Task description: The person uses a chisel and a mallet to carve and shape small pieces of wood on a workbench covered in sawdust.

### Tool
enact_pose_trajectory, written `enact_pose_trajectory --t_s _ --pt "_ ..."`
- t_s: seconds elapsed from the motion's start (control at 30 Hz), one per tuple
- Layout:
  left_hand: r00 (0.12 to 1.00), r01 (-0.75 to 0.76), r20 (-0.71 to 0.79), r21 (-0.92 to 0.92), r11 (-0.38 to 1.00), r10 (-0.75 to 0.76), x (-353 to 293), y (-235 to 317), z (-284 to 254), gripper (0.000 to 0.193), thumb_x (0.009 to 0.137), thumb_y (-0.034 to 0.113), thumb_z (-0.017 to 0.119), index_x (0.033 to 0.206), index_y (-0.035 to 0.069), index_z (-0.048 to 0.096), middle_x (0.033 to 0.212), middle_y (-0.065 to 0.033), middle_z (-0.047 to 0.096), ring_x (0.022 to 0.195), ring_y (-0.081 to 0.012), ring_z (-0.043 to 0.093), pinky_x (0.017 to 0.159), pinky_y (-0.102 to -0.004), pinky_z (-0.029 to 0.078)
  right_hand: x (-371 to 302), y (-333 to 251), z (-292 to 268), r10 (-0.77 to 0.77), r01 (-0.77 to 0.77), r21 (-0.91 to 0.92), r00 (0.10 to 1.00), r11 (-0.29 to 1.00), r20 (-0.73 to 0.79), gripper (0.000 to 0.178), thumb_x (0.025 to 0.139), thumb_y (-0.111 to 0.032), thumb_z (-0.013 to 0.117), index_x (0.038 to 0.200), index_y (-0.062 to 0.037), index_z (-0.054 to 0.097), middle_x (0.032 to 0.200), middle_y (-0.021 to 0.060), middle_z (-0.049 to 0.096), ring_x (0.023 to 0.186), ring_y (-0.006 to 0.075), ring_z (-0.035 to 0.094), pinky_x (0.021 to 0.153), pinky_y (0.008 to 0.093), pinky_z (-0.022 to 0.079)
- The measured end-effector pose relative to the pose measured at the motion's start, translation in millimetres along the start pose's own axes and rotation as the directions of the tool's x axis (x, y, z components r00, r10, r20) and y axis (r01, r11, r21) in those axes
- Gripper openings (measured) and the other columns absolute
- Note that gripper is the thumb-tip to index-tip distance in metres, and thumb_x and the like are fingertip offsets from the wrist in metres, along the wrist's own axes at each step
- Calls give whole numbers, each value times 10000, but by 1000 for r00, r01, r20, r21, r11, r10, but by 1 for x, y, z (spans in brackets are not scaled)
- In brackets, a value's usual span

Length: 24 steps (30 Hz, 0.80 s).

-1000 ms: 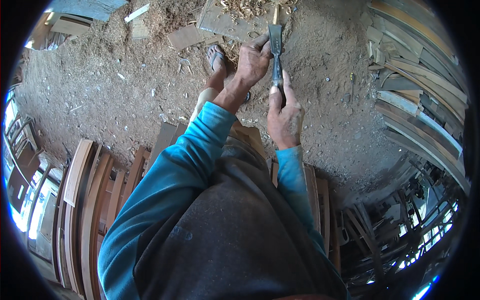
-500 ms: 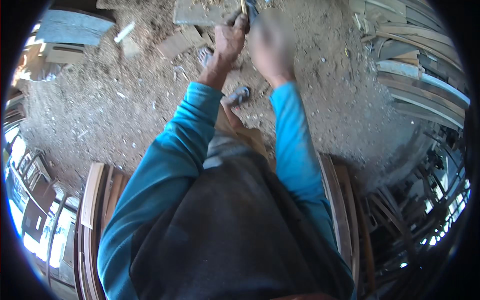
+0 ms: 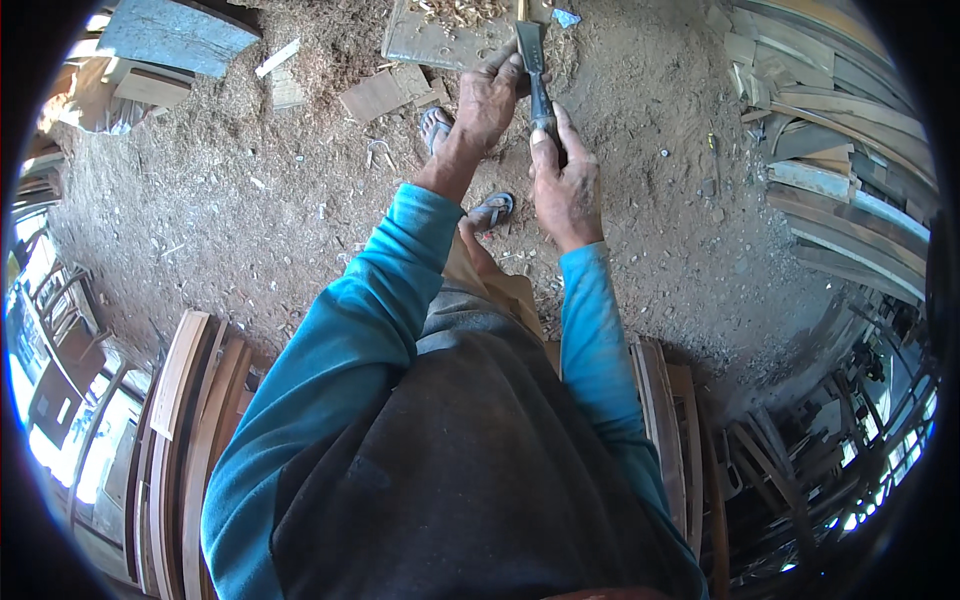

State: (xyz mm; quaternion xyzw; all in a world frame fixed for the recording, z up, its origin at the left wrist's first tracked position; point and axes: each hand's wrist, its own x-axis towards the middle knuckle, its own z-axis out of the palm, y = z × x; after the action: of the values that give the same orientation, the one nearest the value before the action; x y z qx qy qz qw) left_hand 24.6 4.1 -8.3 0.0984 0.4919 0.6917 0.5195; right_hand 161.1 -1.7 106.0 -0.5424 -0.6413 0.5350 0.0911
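A chisel [image 3: 531, 45] with a broad dark blade points away from me. Its handle is in my right hand [image 3: 568, 195], fingers wrapped round and thumb laid along it. My left hand [image 3: 487, 105] is closed just left of the blade, gripping a thin pale wooden stick [image 3: 522, 9]. The stick's tip shows beyond the blade; the rest of it is hidden behind the chisel and my fingers.
Wood shavings lie on a flat board [image 3: 420, 40] on the dirt floor ahead. Stacked planks [image 3: 850, 190] line the right, a grey-blue panel [image 3: 175, 35] lies far left, and more planks [image 3: 185, 380] flank me. My sandalled feet [image 3: 490, 212] are below my hands.
The right hand, blurred before, has come nearer to me with the chisel, whose blade now shows. Both hands sit lower and further right in view.
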Motion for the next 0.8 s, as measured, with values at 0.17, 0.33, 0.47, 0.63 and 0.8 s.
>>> enact_pose_trajectory --t_s 0.17,0.33,0.47,0.63,0.8 --pt "1000 15 -17 -33 999 -16 -3 1 -2 437 1090 202 526 1486 17 511 1149 -95 705 1006 -169 698 915 -332 597 20 5 8 -136 126 -151 989 980 -57 498 1051 -263 541 1498 -50 494 831 88 621 672 133 595 574 340 497" --pt "999 0 -50 202 979 10 -4 14 4 461 1082 213 557 1490 5 506 1162 -82 705 997 -133 669 909 -301 579 63 0 17 -137 110 -212 984 971 -116 508 1043 -291 554 1494 -64 503 849 137 651 682 173 650 595 386 526" --pt "997 60 -67 209 976 -46 -3 17 3 459 1075 188 561 1480 -21 504 1159 -93 712 997 -131 669 876 -287 573 61 -3 16 -88 78 -113 993 990 -81 525 1037 -308 549 1491 -49 499 966 187 672 787 250 660 676 398 532" --pt "999 17 44 31 999 -18 2 8 -1 441 1093 200 527 1478 -14 499 1087 -104 718 932 -162 699 837 -314 597 40 -31 -26 164 -176 129 981 976 101 576 1029 -363 544 1479 -5 505 1125 223 724 996 310 728 829 468 588" --pt "996 -62 61 10 998 62 -1 3 -4 435 1109 212 480 1507 37 485 1033 -72 711 880 -144 690 798 -301 598 -15 12 -24 -13 13 -29 1000 999 -13 567 1026 -343 536 1476 2 509 1136 219 717 971 310 731 802 435 584"
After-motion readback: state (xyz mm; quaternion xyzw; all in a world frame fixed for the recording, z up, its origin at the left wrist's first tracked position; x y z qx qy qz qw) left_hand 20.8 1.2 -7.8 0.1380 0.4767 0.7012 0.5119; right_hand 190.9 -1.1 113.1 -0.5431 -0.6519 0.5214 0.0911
